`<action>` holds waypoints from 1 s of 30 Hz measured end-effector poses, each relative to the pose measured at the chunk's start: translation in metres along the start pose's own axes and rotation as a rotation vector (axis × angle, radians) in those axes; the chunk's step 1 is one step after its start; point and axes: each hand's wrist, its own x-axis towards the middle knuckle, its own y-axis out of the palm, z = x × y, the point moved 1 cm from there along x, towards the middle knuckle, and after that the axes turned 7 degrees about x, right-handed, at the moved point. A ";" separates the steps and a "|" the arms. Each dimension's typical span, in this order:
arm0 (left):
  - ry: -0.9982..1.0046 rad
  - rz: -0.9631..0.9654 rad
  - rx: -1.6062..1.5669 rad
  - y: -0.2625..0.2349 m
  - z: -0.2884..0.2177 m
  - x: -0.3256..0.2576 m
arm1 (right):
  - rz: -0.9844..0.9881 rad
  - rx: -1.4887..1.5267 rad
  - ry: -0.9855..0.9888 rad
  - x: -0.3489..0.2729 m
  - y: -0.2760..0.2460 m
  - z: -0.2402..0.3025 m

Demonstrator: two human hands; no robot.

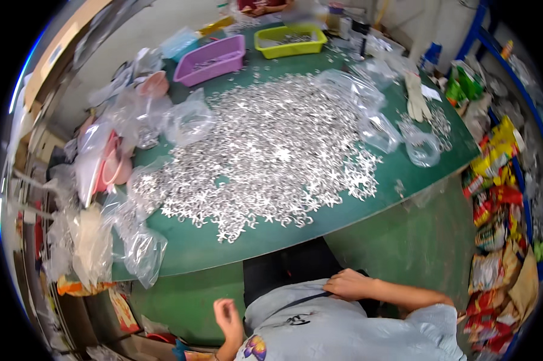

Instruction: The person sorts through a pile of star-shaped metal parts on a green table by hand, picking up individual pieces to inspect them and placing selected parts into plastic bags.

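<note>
The heap of small silvery star-shaped metal pieces [265, 147] covers most of the green table [193, 249], spreading from about 7 o'clock near the front edge up to 1 o'clock, where it meets a crumpled clear plastic bag [355, 90]. Neither hand is on it. The right hand [348, 284] lies at 5 o'clock, well below the table edge, fingers curled together and pressed on the pale shirt at a dark strap; it seems to pinch the strap, though the view is too small to be sure. The left hand [228, 317] hangs at 6 o'clock, loosely half-closed with the fingers bent inward, holding nothing that I can see.

The pieces look thin, stiff and light one by one, but heavy as a mass. They are shiny, so probably slick, and their prongs would likely catch on each other and prick a bare finger. A single piece is best pinched at its flat centre between thumb and forefinger; a quantity is better scooped from the loose fringe at 6 o'clock than dug from the middle.

Around the heap: more clear bags [142, 253] at 8 o'clock, a purple tray [211, 60] at 11 o'clock, a yellow-green tray [289, 41] at 12 o'clock, and a pale glove [416, 99] at 2 o'clock.
</note>
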 end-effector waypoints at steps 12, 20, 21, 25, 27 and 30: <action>0.685 0.080 0.278 0.116 -0.135 0.134 | -0.794 0.090 0.140 0.053 -0.097 0.031; 0.615 0.172 0.659 0.126 -0.109 0.171 | -0.816 -0.307 0.360 0.113 -0.104 -0.016; 0.611 0.168 0.685 0.125 -0.105 0.172 | -0.796 -0.333 0.374 0.120 -0.101 -0.019; 0.587 0.145 0.717 0.122 -0.094 0.177 | -0.683 -0.325 0.369 0.132 -0.093 -0.008; 0.549 0.126 0.683 0.121 -0.090 0.178 | -0.657 -0.298 0.351 0.133 -0.092 -0.006; 0.480 0.075 0.618 0.119 -0.095 0.180 | -0.654 -0.313 0.330 0.141 -0.090 -0.003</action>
